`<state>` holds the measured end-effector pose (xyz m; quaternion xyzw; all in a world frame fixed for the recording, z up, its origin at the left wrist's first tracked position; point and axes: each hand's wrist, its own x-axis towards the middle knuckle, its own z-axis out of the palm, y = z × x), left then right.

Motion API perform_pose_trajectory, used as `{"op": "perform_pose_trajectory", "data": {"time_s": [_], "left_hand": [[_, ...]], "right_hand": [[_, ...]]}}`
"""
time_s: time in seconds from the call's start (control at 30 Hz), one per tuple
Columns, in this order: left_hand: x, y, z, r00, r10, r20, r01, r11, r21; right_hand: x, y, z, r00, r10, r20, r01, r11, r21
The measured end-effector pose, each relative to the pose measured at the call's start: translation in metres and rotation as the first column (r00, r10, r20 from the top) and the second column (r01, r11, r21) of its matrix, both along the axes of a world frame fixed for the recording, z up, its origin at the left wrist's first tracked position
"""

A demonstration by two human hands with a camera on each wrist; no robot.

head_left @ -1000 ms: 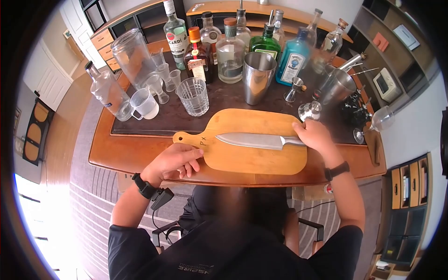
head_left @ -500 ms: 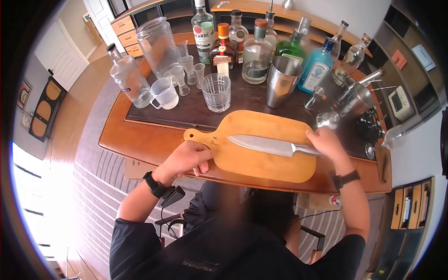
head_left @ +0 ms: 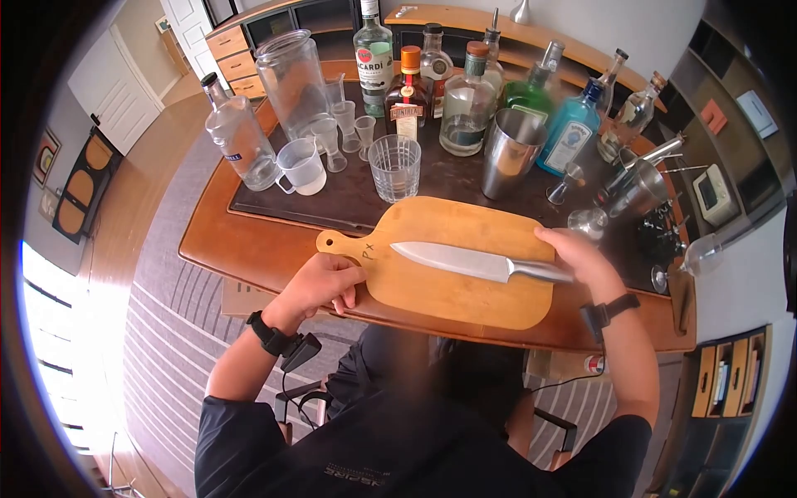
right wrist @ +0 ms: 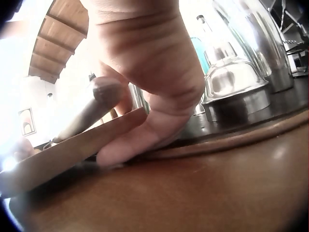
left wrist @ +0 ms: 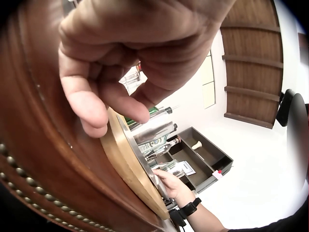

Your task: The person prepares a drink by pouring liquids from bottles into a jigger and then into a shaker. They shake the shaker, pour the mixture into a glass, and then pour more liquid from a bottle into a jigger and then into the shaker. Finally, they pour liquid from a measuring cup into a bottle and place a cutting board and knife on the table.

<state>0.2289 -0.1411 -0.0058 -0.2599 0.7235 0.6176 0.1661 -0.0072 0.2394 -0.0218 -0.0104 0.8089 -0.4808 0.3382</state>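
Note:
A wooden cutting board [head_left: 465,303] lies across the front of the table, its short handle toward the left. On it rests a kitchen knife [head_left: 452,256], blade pointing left and steel handle reaching the right edge. My left hand [head_left: 320,282] pinches the board's left end beside the handle; the left wrist view has the thumb above and fingers below the wood. My right hand [head_left: 585,253] grips the opposite edge, thumb on top near the knife handle. In the right wrist view, a finger [right wrist: 128,145] lies beneath the board.
Behind the board stand a cut-glass tumbler [head_left: 395,168], a metal shaker tin [head_left: 510,153], a plastic measuring cup [head_left: 301,166] and several liquor bottles. A jigger [head_left: 565,184] and a stemmed glass [head_left: 701,256] are to the right. The table's front edge [head_left: 398,324] runs close below the board.
The cutting board has shifted left relative to the glassware, with the knife on it and both hands at its ends. The head view has swung, so the bottles appear further right.

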Motion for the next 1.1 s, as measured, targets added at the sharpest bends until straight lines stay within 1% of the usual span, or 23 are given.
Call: {"op": "perform_pose_trajectory", "data": {"time_s": [0.1, 0.2, 0.3, 0.5, 0.6, 0.73, 0.83, 0.9, 1.0, 1.1], "left_hand": [[0.001, 0.001, -0.001, 1.0, 0.017, -0.017, -0.017, 1.0, 0.011], [0.001, 0.001, 0.0, 0.999, 0.032, -0.042, -0.031, 0.999, 0.014], [0.002, -0.001, -0.001, 0.998, 0.043, -0.048, -0.042, 0.999, 0.022], [0.003, -0.002, -0.003, 0.997, 0.051, -0.049, -0.05, 0.999, 0.019], [0.005, -0.002, -0.002, 0.998, 0.051, -0.042, -0.05, 0.999, 0.015], [0.007, -0.004, 0.0, 0.999, 0.035, -0.03, -0.033, 0.999, 0.04], [0.009, -0.001, -0.001, 0.994, 0.091, -0.064, -0.086, 0.993, 0.084], [0.009, -0.004, -0.001, 0.996, 0.065, -0.055, -0.058, 0.992, 0.109], [0.01, -0.011, -0.006, 0.997, -0.001, -0.072, 0.011, 0.991, 0.136], [0.014, -0.014, -0.006, 0.997, -0.043, -0.071, 0.056, 0.98, 0.193]], "right_hand": [[0.012, -0.008, 0.016, 0.999, -0.014, 0.052, 0.016, 0.999, -0.04], [0.005, -0.005, 0.004, 0.993, 0.046, 0.108, -0.027, 0.985, -0.168], [0.008, -0.006, 0.004, 0.982, 0.018, 0.191, 0.03, 0.969, -0.246], [0.004, 0.0, -0.013, 0.997, 0.013, 0.072, 0.011, 0.949, -0.316], [0.009, 0.0, -0.002, 0.999, 0.037, -0.021, -0.041, 0.956, -0.291], [0.02, -0.002, 0.01, 1.0, 0.017, 0.001, -0.016, 0.952, -0.307], [0.022, 0.0, 0.007, 1.0, 0.026, -0.005, -0.026, 0.941, -0.337], [0.017, 0.004, -0.003, 1.0, 0.028, 0.006, -0.023, 0.929, -0.37], [0.025, 0.002, 0.006, 1.0, 0.019, 0.006, -0.015, 0.909, -0.417], [0.032, 0.001, 0.009, 0.998, 0.022, 0.055, 0.005, 0.891, -0.453]]}}
